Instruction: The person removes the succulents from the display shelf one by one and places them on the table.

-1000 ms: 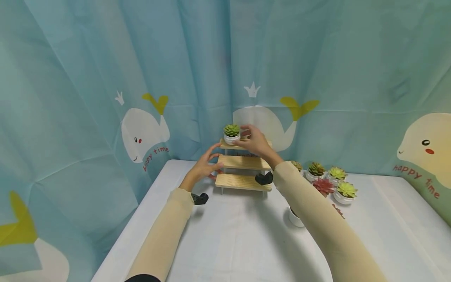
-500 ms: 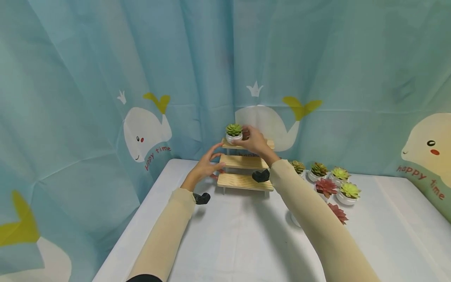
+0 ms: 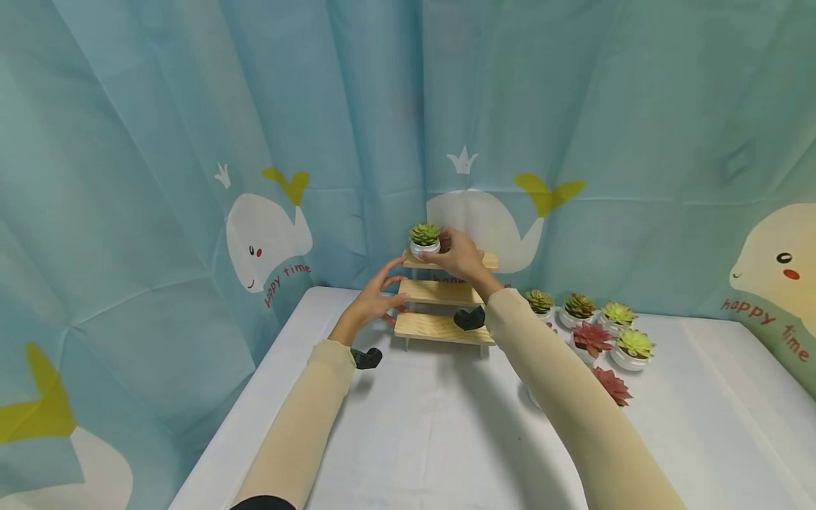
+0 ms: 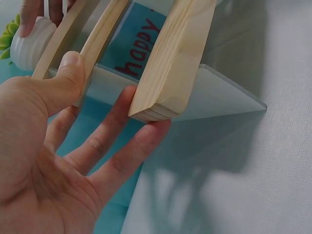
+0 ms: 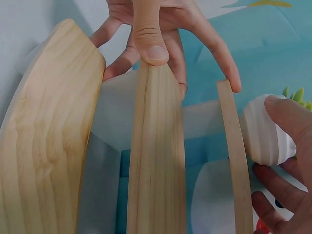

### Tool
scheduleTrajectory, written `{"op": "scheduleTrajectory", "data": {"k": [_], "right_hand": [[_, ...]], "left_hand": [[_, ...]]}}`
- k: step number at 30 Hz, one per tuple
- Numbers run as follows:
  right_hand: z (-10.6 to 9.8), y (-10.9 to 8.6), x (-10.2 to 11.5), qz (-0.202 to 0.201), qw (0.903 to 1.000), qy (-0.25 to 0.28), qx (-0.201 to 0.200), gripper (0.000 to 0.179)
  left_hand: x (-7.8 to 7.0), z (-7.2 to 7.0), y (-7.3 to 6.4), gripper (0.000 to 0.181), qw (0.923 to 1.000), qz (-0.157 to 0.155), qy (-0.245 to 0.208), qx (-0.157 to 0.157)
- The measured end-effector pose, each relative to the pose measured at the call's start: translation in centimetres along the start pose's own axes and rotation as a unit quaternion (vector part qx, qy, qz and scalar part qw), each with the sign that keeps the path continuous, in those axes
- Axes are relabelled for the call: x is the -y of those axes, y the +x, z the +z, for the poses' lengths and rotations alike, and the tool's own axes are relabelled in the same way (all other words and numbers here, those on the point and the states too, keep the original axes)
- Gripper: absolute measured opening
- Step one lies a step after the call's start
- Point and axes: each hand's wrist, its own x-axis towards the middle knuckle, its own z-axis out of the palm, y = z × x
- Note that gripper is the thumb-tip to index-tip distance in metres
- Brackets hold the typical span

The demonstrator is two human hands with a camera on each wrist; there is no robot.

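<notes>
A three-tier wooden display stand (image 3: pixel 444 327) with pale planks and clear side panels stands on the table. On the left end of its top plank sits a green succulent in a white ribbed pot (image 3: pixel 425 248). My right hand (image 3: pixel 462 256) holds this pot, thumb at the front and fingers around its right side; in the right wrist view the white pot (image 5: pixel 268 130) touches the top plank. My left hand (image 3: pixel 370 301) grips the stand's left end. Its thumb presses the middle plank (image 4: pixel 97 41), while the other fingers spread along the plank ends and behind.
Several potted succulents, green (image 3: pixel 635 345) and red (image 3: pixel 591 338), stand to the right on the white table (image 3: pixel 408 439); my right forearm partly hides some. A blue curtain (image 3: pixel 357 142) with whale prints hangs right behind the stand.
The right hand's fingers have closed in a little around the green succulent's pot, which stays on the top plank. The left hand keeps its hold; the head view has shifted slightly.
</notes>
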Motion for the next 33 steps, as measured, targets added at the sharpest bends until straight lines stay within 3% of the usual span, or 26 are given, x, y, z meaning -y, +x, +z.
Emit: {"op": "scheduleTrajectory", "data": {"k": [33], "right_hand": [[0.14,-0.12,-0.07,0.004,0.9999,0.007,-0.013,0.053]], "left_hand": [[-0.18,0.12,-0.01,0.081,0.9998,-0.012,-0.015,0.0]]}}
